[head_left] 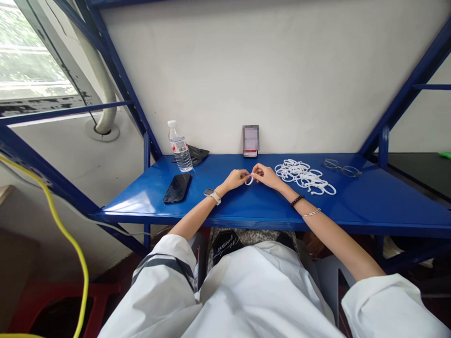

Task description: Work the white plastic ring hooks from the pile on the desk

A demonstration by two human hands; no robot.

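Your left hand (236, 179) and right hand (264, 176) both pinched ring (249, 184), near loops (304, 178). Step seemed fine fingertip work; next move probably called for steady hold.

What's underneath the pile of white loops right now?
Blue tabletop shows through gaps in the white loops. Where strands overlap, the surface is covered, so anything small beneath them can't be seen.

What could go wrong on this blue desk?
The water bottle stands close behind the black phone lying flat; knocked, it might topple onto it. The overlapping white loops near the right hand could tangle if one is pulled out, and perhaps snag the glasses beside them.
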